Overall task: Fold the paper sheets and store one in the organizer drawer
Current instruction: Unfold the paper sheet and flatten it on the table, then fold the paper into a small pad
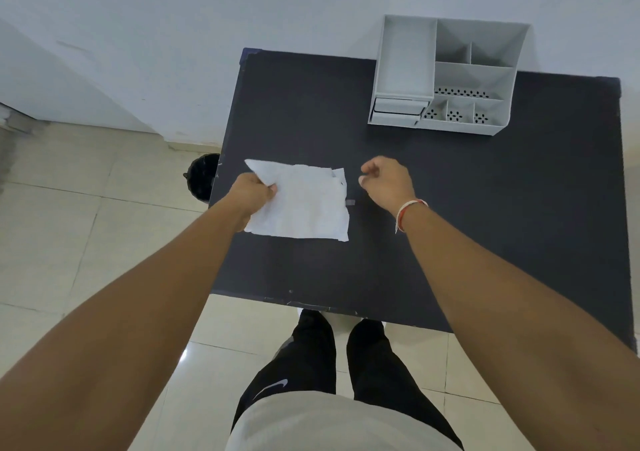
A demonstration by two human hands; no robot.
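White crumpled paper sheet point(301, 204) lies a little left of the middle of the frame, on the dark table point(485, 208). It is folded roughly to a rectangle, and its upper left corner sticks out as a point. The left hand point(251, 194) is closed on the left edge of the sheet, with the thumb on top of the paper. The right hand point(386, 183) is just beside the right edge of the sheet and does not touch it; its fingers are curled loosely and it holds nothing. A red and white thread band point(407, 213) is around the right wrist.

In the upper right of the frame, at the far edge of the table, stands the grey organizer point(446, 76). It has several open compartments, and its two small drawers point(396, 111) are at the lower left corner; they look closed. The organizer is well apart from the paper. A black bin point(202, 176) stands on the tiled floor point(69, 225), just left of the table.
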